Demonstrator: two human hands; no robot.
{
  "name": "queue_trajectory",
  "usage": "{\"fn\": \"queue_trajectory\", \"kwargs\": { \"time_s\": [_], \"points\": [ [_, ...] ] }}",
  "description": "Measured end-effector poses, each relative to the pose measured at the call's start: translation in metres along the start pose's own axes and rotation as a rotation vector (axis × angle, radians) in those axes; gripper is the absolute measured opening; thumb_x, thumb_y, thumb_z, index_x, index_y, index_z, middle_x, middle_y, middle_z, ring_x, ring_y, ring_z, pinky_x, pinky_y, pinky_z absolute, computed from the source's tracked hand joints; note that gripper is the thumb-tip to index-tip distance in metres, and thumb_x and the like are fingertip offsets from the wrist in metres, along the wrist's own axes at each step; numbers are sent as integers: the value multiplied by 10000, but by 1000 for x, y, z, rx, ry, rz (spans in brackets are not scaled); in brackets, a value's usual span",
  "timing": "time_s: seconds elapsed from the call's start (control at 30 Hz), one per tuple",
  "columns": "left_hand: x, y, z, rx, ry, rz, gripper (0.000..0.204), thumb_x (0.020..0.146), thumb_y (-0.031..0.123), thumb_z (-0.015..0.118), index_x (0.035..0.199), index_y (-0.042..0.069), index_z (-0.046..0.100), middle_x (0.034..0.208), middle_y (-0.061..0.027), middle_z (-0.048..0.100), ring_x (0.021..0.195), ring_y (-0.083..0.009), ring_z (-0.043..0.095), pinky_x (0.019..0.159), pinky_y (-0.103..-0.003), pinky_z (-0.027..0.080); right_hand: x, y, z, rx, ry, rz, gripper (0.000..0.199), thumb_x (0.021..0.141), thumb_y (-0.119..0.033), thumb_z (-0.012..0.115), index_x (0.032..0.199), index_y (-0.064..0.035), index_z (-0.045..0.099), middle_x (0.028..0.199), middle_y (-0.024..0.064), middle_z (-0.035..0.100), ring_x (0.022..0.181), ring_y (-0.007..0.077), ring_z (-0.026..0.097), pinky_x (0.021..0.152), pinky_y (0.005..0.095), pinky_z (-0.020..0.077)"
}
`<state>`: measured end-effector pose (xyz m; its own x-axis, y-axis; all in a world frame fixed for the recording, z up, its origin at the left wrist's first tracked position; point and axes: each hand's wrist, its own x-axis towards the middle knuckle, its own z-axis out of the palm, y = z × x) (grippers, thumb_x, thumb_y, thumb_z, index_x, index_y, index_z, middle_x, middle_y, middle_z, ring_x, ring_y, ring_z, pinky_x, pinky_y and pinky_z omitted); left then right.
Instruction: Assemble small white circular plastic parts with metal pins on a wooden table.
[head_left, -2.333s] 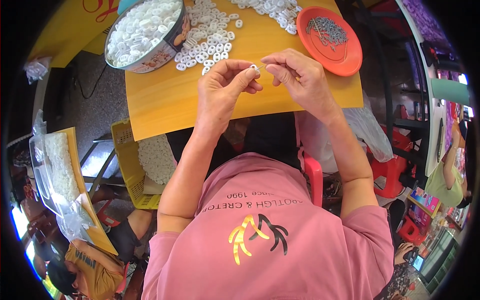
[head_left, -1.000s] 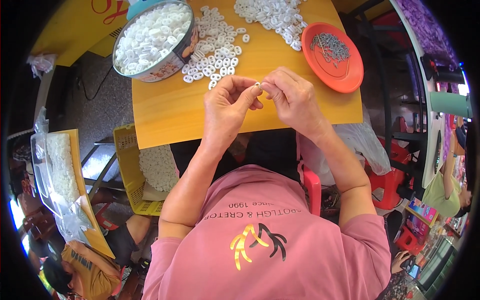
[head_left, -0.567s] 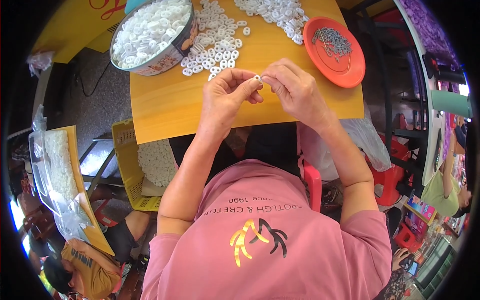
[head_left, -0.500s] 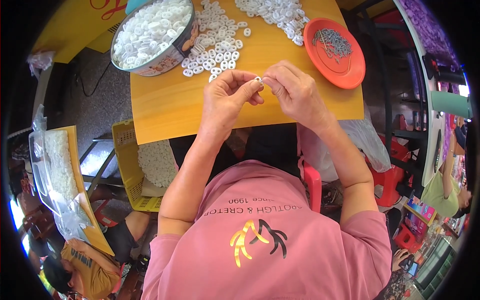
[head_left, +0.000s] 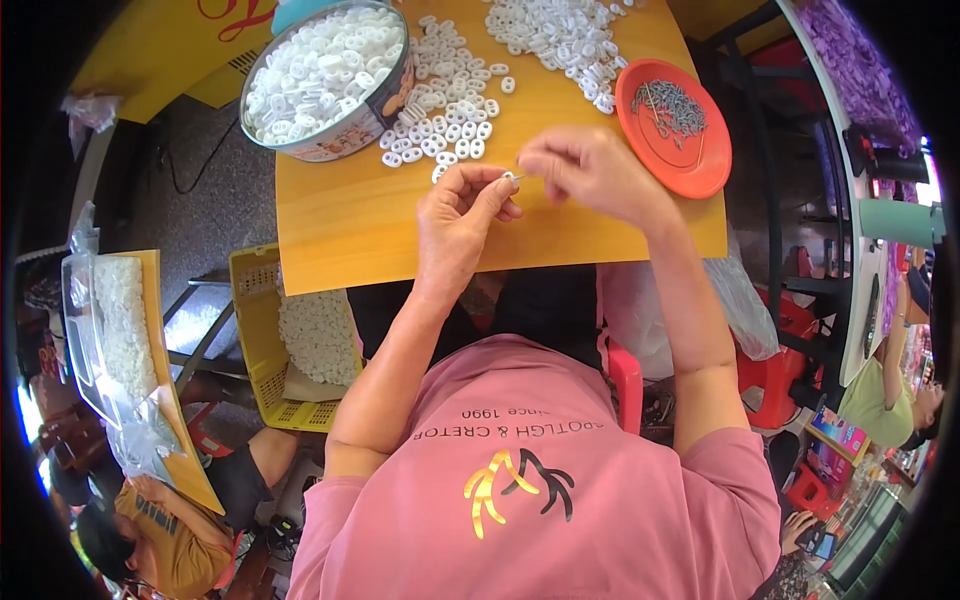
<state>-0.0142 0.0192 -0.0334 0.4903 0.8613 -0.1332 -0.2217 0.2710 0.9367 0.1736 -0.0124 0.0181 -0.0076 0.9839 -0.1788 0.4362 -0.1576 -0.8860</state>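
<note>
My left hand [head_left: 455, 215] pinches a small white plastic piece [head_left: 508, 177] between thumb and fingertips, above the front part of the yellow table. A thin grey bit [head_left: 519, 178] sticks out of that piece on its right side. My right hand [head_left: 590, 172] is just to the right, its fingers curled and smeared by motion, so what they hold, if anything, does not show. Beyond my left hand lie loose white two-holed oval pieces [head_left: 455, 130]. Small grey metal parts [head_left: 672, 108] and a thin stick lie in a red plate [head_left: 715, 165] at the right.
A round tin [head_left: 335, 140] heaped with white pieces stands at the table's [head_left: 350, 220] far left. Another white pile [head_left: 560, 40] lies at the back. Below left, a yellow crate [head_left: 262, 370] holds more pieces. Other people [head_left: 180, 535] sit at the left and right edges.
My right hand has drawn up and slightly away from the white piece, which both hands had been touching. My left hand keeps its pinch. The whole view has shifted a little.
</note>
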Motion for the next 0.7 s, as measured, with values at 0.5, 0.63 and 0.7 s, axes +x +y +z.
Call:
{"fn": "queue_trajectory", "kwargs": {
  "time_s": [0.5, 0.63, 0.7],
  "points": [
    [-1, -1, 0, -91, -4, 65, 121, 924, 61, 646, 1005, -22, 615, 856, -56, 662, 732, -114, 645, 686, -237, 517, 82, 24, 0, -606, 466, -72, 263, 858, -234, 704, 968, 3, 684, 799, 142, 700, 717, 201, 685, 646, 335, 540],
    [1, 2, -2, -174, 23, 39, 136, 925, 85, 647, 1005, -20, 615, 869, -69, 667, 729, -123, 646, 683, -243, 517, 44, 15, -4, 333, 250, 163, 235, 916, -228, 662, 980, -3, 680, 834, 59, 697, 640, 82, 630, 576, 260, 532],
    [1, 4, -3, -182, 31, 29, 143, 927, 97, 644, 1008, -16, 609, 889, -81, 669, 730, -132, 644, 684, -249, 517, 23, 15, 2, 527, 217, 165, 228, 939, -229, 636, 996, -12, 674, 862, 42, 689, 636, 71, 606, 576, 242, 524]
  ]
}}
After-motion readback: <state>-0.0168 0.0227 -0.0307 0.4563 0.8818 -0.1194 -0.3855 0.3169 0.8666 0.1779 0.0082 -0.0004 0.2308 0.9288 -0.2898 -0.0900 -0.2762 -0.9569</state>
